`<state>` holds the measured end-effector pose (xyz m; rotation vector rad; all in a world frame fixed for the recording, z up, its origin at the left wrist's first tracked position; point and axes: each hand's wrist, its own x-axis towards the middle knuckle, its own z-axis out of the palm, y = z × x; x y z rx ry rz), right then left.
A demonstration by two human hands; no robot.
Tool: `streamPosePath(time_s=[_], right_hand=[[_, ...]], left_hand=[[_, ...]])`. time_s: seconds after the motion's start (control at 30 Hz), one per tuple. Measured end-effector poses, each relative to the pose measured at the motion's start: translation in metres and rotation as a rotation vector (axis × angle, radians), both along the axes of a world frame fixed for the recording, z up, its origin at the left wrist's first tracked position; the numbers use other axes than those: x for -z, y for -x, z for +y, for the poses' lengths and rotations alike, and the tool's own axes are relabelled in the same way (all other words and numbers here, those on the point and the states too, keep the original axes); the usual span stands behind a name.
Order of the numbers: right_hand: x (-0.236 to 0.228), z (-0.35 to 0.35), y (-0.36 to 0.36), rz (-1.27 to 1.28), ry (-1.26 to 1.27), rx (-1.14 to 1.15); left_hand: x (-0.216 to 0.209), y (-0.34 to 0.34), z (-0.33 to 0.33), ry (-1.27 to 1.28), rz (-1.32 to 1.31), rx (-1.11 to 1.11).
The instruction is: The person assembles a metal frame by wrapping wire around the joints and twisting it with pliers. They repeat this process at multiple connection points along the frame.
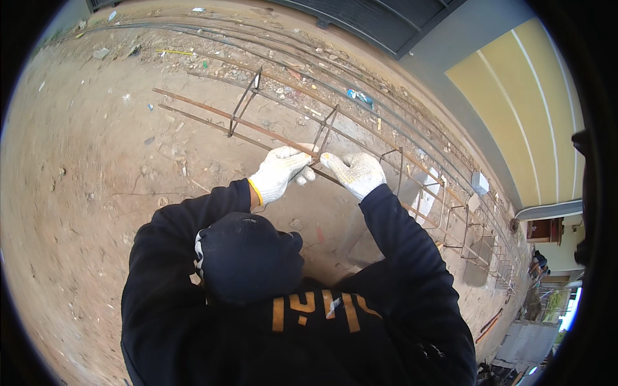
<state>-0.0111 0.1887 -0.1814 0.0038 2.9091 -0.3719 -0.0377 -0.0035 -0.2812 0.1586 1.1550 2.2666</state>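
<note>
A long cage of rusty steel rebar [273, 135], with square stirrups [239, 109] spaced along it, stands just above the ground. Both my hands wear white knit gloves and meet at one stirrup joint on the near rods. My left hand [282, 172] is closed against the near rods, left of that joint, with its thumb and fingertips pinched together. On the other side of the joint, my right hand [357, 174] is closed too, its thumb and forefinger pressed at the crossing. Whatever small thing lies between the fingertips is too small to make out.
Loose long rods [212, 40] lie along the wall behind the cage. Rubble, a blue wrapper [360, 96] and a pale block [480, 183] lie nearby. The cage runs on to the far right, past a white slab [426, 196]. A dark cap [248, 257] and black sleeves fill the lower middle.
</note>
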Motion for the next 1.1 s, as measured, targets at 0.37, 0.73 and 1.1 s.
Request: streamPosePath(time_s=[0.37,0.73,1.1], right_hand=[[0.000,0.000,0.002,-0.035,0.048,0.037],[-0.001,-0.019,0.025,0.617,0.261,-0.186],[0.003,-0.017,0.033,0.504,0.441,-0.064]], left_hand=[[0.006,-0.006,0.006,0.032,0.006,-0.050],[0.001,-0.001,-0.002,0.057,0.168,-0.008],[0.005,-0.001,-0.001,0.034,0.149,-0.026]])
